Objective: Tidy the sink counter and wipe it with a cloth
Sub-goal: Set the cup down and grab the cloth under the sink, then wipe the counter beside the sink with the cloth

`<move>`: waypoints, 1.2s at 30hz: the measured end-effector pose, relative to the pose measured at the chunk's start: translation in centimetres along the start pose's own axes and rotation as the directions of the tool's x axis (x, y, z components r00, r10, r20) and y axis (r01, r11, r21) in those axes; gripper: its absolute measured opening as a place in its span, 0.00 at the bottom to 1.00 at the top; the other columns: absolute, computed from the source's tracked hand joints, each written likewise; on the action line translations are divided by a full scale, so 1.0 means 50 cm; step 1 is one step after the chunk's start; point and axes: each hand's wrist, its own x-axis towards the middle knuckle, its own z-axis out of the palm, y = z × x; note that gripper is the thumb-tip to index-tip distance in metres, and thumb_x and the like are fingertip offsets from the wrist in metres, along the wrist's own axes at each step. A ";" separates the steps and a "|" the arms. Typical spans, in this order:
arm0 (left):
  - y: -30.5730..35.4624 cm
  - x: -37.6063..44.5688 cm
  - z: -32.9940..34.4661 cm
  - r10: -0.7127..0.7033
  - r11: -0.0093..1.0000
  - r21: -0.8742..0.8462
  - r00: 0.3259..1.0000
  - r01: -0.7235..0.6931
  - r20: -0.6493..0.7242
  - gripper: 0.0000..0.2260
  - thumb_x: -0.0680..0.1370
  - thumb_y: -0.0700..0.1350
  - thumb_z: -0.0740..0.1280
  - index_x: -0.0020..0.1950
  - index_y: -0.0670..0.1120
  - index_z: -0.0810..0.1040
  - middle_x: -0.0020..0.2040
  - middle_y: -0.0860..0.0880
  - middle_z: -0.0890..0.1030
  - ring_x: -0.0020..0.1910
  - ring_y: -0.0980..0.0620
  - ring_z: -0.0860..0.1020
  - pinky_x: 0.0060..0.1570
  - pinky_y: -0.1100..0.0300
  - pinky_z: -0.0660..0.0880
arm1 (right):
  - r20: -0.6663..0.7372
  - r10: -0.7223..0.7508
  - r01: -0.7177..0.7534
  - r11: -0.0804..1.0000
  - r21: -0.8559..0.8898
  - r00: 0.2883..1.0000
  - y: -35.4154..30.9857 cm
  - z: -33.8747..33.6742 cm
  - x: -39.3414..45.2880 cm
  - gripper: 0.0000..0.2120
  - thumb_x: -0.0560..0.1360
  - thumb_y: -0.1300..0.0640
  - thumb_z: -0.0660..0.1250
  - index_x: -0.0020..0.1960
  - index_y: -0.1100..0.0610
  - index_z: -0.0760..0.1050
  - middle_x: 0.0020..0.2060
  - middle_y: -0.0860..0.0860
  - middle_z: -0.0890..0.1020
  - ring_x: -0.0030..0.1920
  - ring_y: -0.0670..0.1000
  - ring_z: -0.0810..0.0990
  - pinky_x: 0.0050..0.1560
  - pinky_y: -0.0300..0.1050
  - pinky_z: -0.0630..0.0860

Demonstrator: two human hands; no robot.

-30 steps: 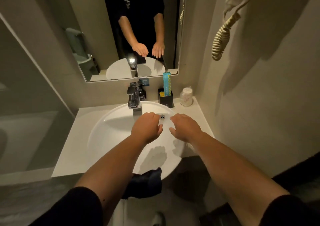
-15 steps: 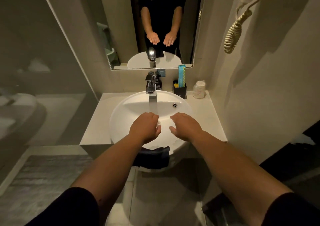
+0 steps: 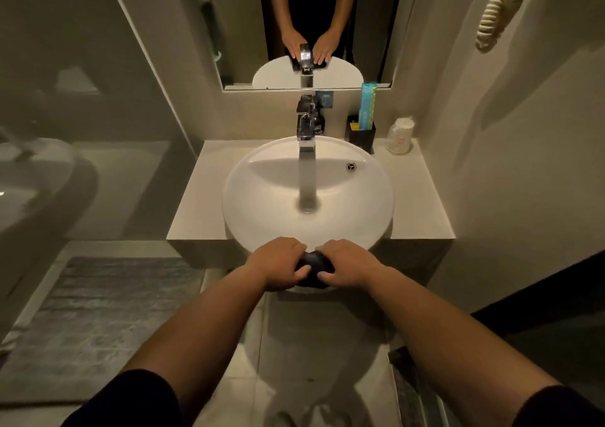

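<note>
Dim bathroom light falls on a pale sink counter (image 3: 415, 197) that carries a round white basin (image 3: 262, 204). At the near rim of this basin lies a dark cloth (image 3: 313, 263), bunched up and hanging a little over the front edge. Both hands are on it. The left hand (image 3: 280, 264) grips the left side of the cloth with fingers curled down and the thumb pressed against the fabric. The right hand (image 3: 348, 264) closes on the right side in the same way, so the cloth shows only in the narrow gap between them.

Behind the hands the basin is dry-looking, with a small overflow hole (image 3: 351, 166) on the far right wall. A chrome faucet (image 3: 306, 129) stands at the back and reaches over the bowl. To its right, at the back of the counter, is a black holder (image 3: 361, 137) with a tall teal packet (image 3: 367, 106) upright in it. Just beside, in the corner, stand wrapped paper cups (image 3: 400, 135). A mirror (image 3: 248, 17) on the wall reflects the forearms and hands. On the right wall hangs a coiled cord (image 3: 496, 14). A grey mat (image 3: 98, 322) lies on the floor at the left.
</note>
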 end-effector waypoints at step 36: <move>-0.128 -0.097 -0.173 -0.430 0.900 -0.185 0.871 0.394 -0.237 0.09 0.80 0.48 0.58 0.58 0.51 0.74 0.53 0.47 0.81 0.47 0.42 0.79 0.45 0.48 0.77 | -0.276 -0.257 0.227 0.965 -0.135 0.926 -0.220 -0.191 0.180 0.10 0.72 0.45 0.66 0.45 0.51 0.76 0.38 0.51 0.82 0.39 0.57 0.78 0.36 0.47 0.73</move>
